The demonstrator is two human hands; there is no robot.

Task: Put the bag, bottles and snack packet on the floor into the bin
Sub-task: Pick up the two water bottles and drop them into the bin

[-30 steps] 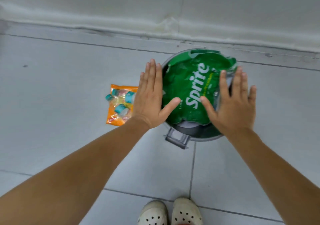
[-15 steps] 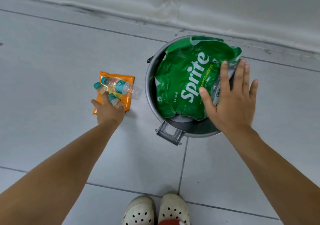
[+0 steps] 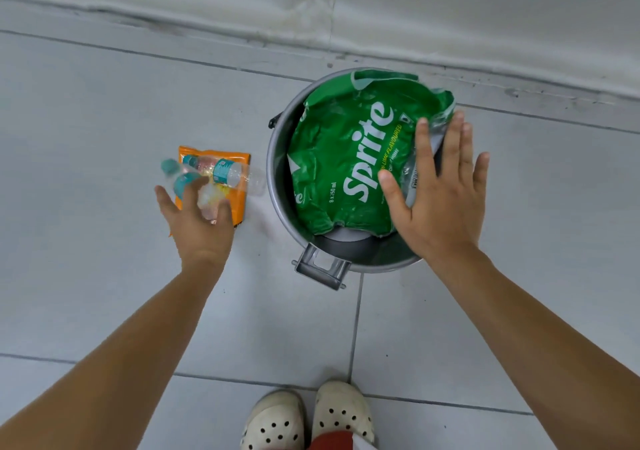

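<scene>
Where left hand [image 3: 197, 228] covers bottles [image 3: 221, 172], grip unclear.

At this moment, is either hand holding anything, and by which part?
Left hand curls over a small bottle on the orange snack packet, but blur hides any grip. Right hand lies flat and open on the green bag in the bin, gripping nothing.

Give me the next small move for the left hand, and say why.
Probably close the left hand around the small bottles lying on the orange snack packet. Its fingers are spread just over them, apparently not yet gripping, while the right hand rests flat on the green bag already in the bin.
</scene>
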